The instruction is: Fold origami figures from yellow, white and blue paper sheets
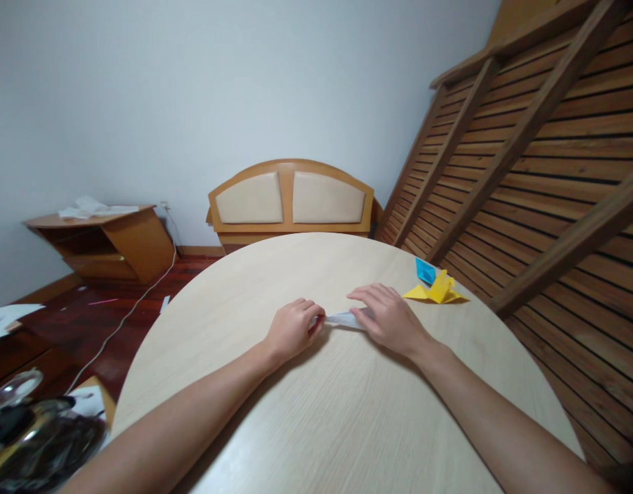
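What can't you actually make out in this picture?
- Head view: most of the white folded paper is covered by the left hand and right hand.
- The yellow folded paper and blue paper are too small to identify.
- Dark objects bottom-left are cut off and blurred.

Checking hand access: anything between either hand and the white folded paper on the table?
Nothing visible. The left hand pinches one end of the white folded paper; the right hand lies flat on the other end. The yellow origami sits apart, beyond the right hand.
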Action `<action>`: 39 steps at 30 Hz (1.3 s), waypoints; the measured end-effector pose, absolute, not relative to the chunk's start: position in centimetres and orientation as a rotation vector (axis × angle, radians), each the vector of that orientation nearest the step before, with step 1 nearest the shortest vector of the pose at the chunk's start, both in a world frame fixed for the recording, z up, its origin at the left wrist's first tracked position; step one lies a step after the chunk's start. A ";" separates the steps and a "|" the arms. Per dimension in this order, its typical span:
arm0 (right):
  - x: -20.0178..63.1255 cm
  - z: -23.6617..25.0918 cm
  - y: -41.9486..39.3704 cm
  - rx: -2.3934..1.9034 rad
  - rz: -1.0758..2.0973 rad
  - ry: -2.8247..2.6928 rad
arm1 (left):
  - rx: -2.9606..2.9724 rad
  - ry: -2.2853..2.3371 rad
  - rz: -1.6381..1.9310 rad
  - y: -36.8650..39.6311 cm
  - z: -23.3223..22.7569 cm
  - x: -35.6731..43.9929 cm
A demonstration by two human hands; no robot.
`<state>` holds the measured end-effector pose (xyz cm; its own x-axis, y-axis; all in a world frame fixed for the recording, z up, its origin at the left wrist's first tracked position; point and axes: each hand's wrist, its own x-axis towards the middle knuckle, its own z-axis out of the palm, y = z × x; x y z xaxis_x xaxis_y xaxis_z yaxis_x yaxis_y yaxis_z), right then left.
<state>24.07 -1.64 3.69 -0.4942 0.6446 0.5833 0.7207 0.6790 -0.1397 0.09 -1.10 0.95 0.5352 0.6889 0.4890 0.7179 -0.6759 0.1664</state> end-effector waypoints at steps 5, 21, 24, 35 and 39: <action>21.3 3.2 -2.9 -0.958 -0.143 -2.471 | -2.700 -1.054 -0.801 -1.7 1.1 0.6; 21.4 3.3 -2.7 -1.021 -0.133 -2.515 | -2.765 -1.084 -0.734 -1.9 1.3 1.1; 21.6 3.4 -2.7 -1.021 -0.113 -2.523 | -2.779 -1.095 -0.724 -1.9 1.4 1.1; 21.9 3.5 -2.5 -1.013 -0.086 -2.528 | -2.802 -1.128 -0.703 -2.1 1.6 1.2; 22.0 3.5 -2.4 -1.016 -0.091 -2.536 | -2.800 -1.149 -0.703 -2.0 1.6 1.2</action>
